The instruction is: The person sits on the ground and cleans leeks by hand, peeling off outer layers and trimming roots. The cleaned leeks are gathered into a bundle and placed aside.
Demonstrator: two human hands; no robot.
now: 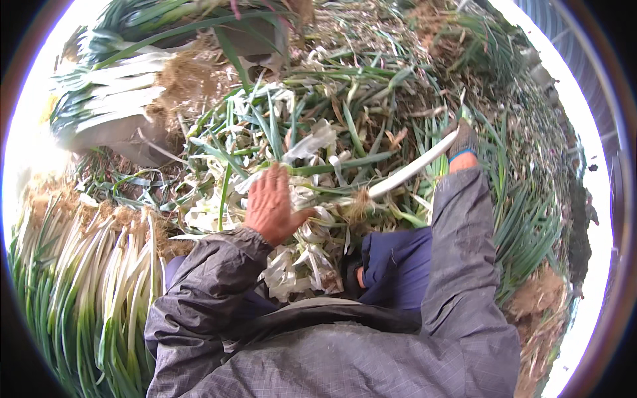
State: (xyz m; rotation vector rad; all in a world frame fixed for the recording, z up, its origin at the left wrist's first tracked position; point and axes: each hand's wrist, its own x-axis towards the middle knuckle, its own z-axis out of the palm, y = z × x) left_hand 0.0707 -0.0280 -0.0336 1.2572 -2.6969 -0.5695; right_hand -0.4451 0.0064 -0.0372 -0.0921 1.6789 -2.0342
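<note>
A long white-stemmed green onion (413,168) slants across the right half of the view, its tuft of brown roots (362,204) pointing toward my lap. Around its upper end my right hand (463,138), in a dark knit glove with a blue cuff, is closed. My left hand (272,201) is bare, palm down, over a heap of peeled onion skins and leaves (318,149). Its thumb is spread from the fingers, and no object shows in it. Whether it touches the skins I cannot tell.
At the lower left lies a row of onions (104,268), roots facing away from me. More onions (124,84) rest on a low support (119,137) at the upper left. Green leaves (527,234) spread along my right side. Dry litter (343,35) covers the ground ahead.
</note>
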